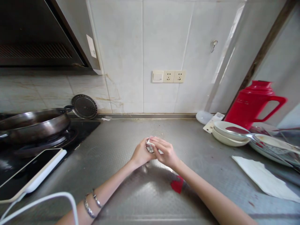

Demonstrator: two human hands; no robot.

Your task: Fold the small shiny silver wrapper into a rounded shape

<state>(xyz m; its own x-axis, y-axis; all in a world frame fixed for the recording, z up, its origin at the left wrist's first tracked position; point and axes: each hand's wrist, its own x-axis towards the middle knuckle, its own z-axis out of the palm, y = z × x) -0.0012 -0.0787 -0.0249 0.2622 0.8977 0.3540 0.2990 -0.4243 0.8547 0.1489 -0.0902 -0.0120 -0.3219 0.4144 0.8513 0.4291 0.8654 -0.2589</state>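
Above the middle of the metal counter [117,140], my two hands meet. My left hand [142,153] is closed around a small, shiny, round object [149,149]; its kind is mostly hidden by my fingers. From the right, my right hand [166,151] presses bent fingers over the top of it, pinching a white piece that looks like tissue [151,143] against its surface. Two bracelets [90,206] circle my left forearm. Partly behind my right forearm, a red patch [177,184] shows on the counter.
At left, a steel pan [42,123] sits on the stove, a phone [32,175] with a white cable [56,194] in front. A black round disc [84,107] leans on the wall. At right are a red thermos [250,104], stacked bowls [228,139] and a white paper sheet [262,178].
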